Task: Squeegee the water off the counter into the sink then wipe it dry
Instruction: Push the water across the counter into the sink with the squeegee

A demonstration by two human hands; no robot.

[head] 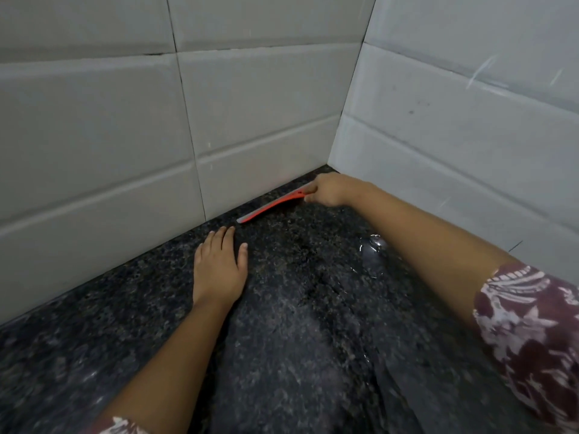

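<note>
So the right hand (327, 190) is sitting up in the centre-right of the frame, tucked almost into the corner where the two tiled walls (103, 120) are meeting. It's closed around one end of the squeegee (270, 206), fingers curled over it, so that end is hidden inside the grip. The rest of the squeegee is sticking out from the hand toward the left and slightly down in the picture, an orange strip with a pale grey tip at the far end. It's lying low against the counter (297, 308), running just beside the foot of the back wall and roughly parallel to it. Can't really tell if the blade edge is pressing flat or tilted, it's too thin at this angle.

The left hand (219, 267) is resting palm-down on the dark speckled granite, a bit left of centre, fingers spread and pointing up toward the wall. It's holding nothing. Its fingertips are sitting just below and left of the grey tip of the squeegee, near it but not touching.

There's water (371, 245) glinting on the counter right of centre, partly under the right forearm, below the squeegee hand. A patterned maroon sleeve (532, 333) is showing at the right edge.
</note>
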